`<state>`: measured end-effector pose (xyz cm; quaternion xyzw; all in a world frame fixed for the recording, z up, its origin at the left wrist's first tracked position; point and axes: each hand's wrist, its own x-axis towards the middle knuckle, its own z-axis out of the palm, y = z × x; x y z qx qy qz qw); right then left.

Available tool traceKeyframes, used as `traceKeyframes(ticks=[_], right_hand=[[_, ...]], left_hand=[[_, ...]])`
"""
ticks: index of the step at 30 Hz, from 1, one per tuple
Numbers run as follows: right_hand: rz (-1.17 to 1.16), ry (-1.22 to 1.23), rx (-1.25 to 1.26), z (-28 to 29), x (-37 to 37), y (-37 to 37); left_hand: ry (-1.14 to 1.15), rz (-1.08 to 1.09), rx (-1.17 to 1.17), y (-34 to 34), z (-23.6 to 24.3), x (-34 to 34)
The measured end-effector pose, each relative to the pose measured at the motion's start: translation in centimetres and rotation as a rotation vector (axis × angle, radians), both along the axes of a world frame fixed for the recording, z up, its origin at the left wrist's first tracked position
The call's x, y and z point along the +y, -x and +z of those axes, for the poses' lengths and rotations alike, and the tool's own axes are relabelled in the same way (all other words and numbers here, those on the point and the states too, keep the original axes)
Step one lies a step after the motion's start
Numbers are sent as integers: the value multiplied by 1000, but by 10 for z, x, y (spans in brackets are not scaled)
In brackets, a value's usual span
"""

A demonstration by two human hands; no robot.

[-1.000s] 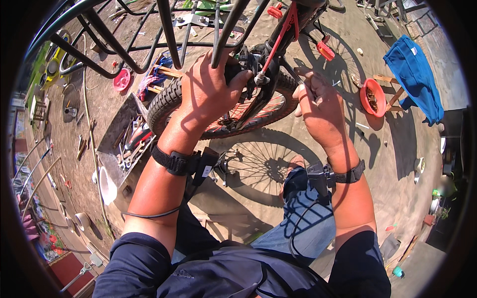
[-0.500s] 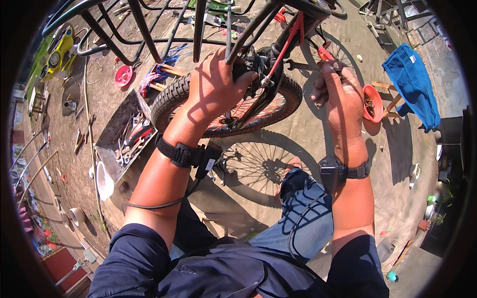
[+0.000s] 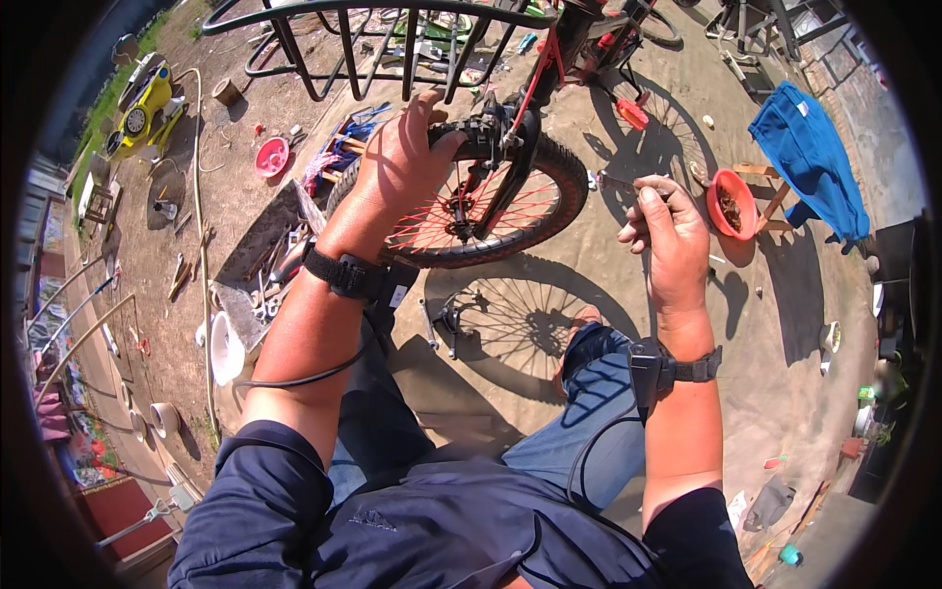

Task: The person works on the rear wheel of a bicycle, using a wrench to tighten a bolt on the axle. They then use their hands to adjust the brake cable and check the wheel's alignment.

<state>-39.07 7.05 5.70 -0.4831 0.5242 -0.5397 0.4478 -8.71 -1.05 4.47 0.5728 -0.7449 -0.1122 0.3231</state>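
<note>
A bicycle's front wheel [image 3: 561, 211], with a black knobby tyre and red spokes, stands ahead of me, turned aslant. My left hand [image 3: 410, 162] is closed over the top of the tyre beside the black rim brake [image 3: 483, 135]; its fingertips are partly hidden. The black fork [image 3: 512, 182] runs down to the hub, and a red cable [image 3: 543, 74] leads to the brake. To the right of the wheel, my right hand [image 3: 669, 231] is closed on a thin metal wrench [image 3: 613, 182], its jaw end pointing left toward the tyre without touching it.
A black wire basket [image 3: 368, 59] overhangs the wheel. On the left lie a metal tray [image 3: 257, 231] of tools, a pink bowl [image 3: 272, 157] and a white basin [image 3: 227, 348]. On the right are a red bowl [image 3: 731, 204] of small parts and a stool with blue cloth [image 3: 810, 162].
My right hand has drawn the wrench down, away from the brake area. The basket and wheel sit higher in view, and the wheel appears turned. My left hand stays on the tyre.
</note>
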Motion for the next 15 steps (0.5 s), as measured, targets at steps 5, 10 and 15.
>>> traceKeyframes(ticks=[5,10,15], right_hand=[[17,35,-43,4,25,7],[90,-15,-70,4,41,3],[211,-185,42,1,35,5]], left_hand=[[68,146,-9,-69,4,74],[-287,545,-100,-190,-46,206],[-1238,655,500,-215,-123,355]])
